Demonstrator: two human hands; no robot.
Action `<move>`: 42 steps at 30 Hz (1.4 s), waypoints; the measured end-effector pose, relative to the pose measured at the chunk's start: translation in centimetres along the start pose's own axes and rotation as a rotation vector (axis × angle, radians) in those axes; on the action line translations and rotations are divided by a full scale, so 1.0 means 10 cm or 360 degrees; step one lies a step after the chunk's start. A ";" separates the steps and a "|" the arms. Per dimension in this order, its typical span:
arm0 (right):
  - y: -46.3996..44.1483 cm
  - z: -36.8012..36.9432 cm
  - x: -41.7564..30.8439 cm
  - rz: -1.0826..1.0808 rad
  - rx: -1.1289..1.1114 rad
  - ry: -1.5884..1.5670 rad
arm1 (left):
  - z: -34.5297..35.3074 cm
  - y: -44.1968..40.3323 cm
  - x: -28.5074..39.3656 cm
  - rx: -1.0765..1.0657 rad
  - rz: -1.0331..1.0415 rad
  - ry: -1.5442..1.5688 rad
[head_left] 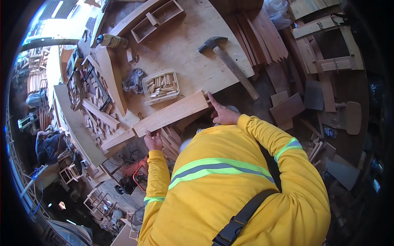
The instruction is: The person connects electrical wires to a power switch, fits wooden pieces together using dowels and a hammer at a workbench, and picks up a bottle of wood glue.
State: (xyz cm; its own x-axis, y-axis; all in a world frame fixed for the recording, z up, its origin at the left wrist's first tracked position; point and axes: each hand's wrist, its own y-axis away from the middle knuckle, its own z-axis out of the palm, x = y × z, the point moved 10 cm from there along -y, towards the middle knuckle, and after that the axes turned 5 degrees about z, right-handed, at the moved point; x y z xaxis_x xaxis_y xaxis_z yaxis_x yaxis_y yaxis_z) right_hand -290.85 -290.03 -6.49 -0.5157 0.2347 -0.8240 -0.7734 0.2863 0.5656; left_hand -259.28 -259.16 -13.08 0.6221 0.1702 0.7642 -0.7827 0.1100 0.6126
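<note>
A long, light wooden board (pixel 172 113) lies along the near edge of the workbench. My left hand (pixel 153 141) is at its left end, fingertips closed on the lower edge. At the opposite end is my right hand (pixel 225 114), its index finger stretched along the board's end face, where a small dowel (pixel 204 94) seems to stick out. The remaining right fingers are curled and partly hidden. Just beyond the board, a white plastic tub (pixel 162 99) holds many short wooden dowels (pixel 163 85). A hammer (pixel 230 64) rests farther right, its handle overhanging the bench edge.
The plywood workbench (pixel 188 53) carries a divided wooden frame (pixel 157 20), a bottle (pixel 111 40), a crumpled dark plastic bag (pixel 134 80) and a pile of wood offcuts (pixel 96 119). Stacked planks (pixel 258 37) stand at right. Another person (pixel 47 145) is at far left.
</note>
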 end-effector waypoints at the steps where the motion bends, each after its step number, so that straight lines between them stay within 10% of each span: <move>1: -0.02 -0.01 0.01 -0.0049 0.0075 0.0064 | 0.01 0.00 -0.01 -0.0021 0.0010 0.0006; 42: -0.08 0.08 -0.39 0.0019 0.0319 0.1026 | 0.12 0.24 0.04 -0.0255 -0.0179 0.0147</move>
State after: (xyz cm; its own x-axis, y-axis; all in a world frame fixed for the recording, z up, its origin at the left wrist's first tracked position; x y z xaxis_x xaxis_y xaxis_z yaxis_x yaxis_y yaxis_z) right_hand -287.94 -290.46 -3.75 -0.6889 -0.3448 -0.6376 -0.7149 0.4684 0.5191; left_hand -260.91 -260.03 -11.09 0.7071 0.2365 0.6664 -0.7061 0.2864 0.6476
